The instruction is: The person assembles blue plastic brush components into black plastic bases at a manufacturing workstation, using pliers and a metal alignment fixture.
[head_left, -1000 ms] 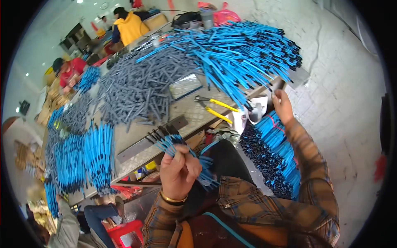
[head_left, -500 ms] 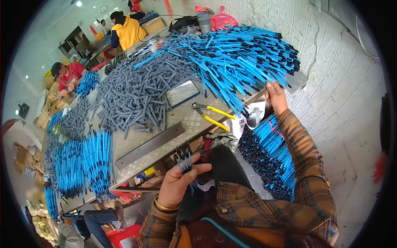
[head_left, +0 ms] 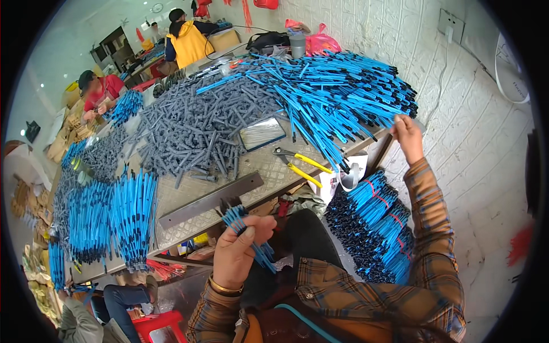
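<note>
My left hand (head_left: pixel 234 258), low in the middle in front of the table edge, is closed around a bundle of thin blue sticks (head_left: pixel 233 219) with black ends. Toward the right, my right hand (head_left: pixel 409 140) is at the edge of a large heap of similar blue sticks (head_left: pixel 331 86). Its thumb and fingers are pinched at the end of a blue stick (head_left: pixel 382 107) that lies along the heap. On the table between the hands are yellow-handled pliers (head_left: pixel 306 166) and a flat metal bar (head_left: pixel 211 200).
Grey plastic pieces (head_left: pixel 200 128) cover the table's middle, beside a small flat tray (head_left: pixel 262 134). Upright blue bundles (head_left: pixel 132 220) stand at left. Tied bundles (head_left: pixel 374 223) sit below right. Two people, in a yellow vest (head_left: pixel 190 44) and red top (head_left: pixel 108 88), are farther back.
My right hand has moved right along the edge of the heap. My left hand has shifted slightly left, and its bundle shows more fully. The view has tilted a little.
</note>
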Demonstrator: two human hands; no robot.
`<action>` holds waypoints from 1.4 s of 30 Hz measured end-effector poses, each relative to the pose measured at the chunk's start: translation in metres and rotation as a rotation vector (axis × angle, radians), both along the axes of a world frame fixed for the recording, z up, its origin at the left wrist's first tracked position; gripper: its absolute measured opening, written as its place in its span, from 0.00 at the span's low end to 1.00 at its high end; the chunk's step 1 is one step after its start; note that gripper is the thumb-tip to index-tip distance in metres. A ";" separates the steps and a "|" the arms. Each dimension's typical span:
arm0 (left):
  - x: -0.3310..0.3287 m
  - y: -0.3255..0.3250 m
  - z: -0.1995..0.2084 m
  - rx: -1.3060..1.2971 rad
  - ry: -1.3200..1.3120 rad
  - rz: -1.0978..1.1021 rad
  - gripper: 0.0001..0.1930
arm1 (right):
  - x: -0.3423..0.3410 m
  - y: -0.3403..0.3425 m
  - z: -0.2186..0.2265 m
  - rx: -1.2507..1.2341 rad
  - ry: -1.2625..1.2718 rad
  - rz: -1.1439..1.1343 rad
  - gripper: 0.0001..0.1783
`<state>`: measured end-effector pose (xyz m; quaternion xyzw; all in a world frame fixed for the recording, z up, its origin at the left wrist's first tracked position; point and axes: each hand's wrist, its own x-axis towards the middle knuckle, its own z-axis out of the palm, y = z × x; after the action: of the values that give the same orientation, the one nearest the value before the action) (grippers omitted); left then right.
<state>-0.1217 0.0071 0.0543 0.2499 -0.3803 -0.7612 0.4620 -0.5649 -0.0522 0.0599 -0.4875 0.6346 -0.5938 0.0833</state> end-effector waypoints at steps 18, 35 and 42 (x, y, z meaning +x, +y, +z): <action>-0.034 -0.024 0.014 -0.048 0.323 0.323 0.12 | 0.122 0.078 -0.021 0.125 -0.681 0.689 0.13; 0.008 -0.013 0.016 -0.155 0.460 0.414 0.07 | 0.188 0.062 -0.016 0.678 0.234 1.148 0.11; 0.031 -0.004 0.015 -0.143 0.429 0.197 0.06 | 0.125 -0.069 0.031 -0.046 0.892 0.327 0.09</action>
<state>-0.0911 0.0031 0.0692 0.0852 -0.3001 -0.7194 0.6206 -0.4400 -0.1211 0.0905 -0.7901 0.5100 -0.3196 -0.1157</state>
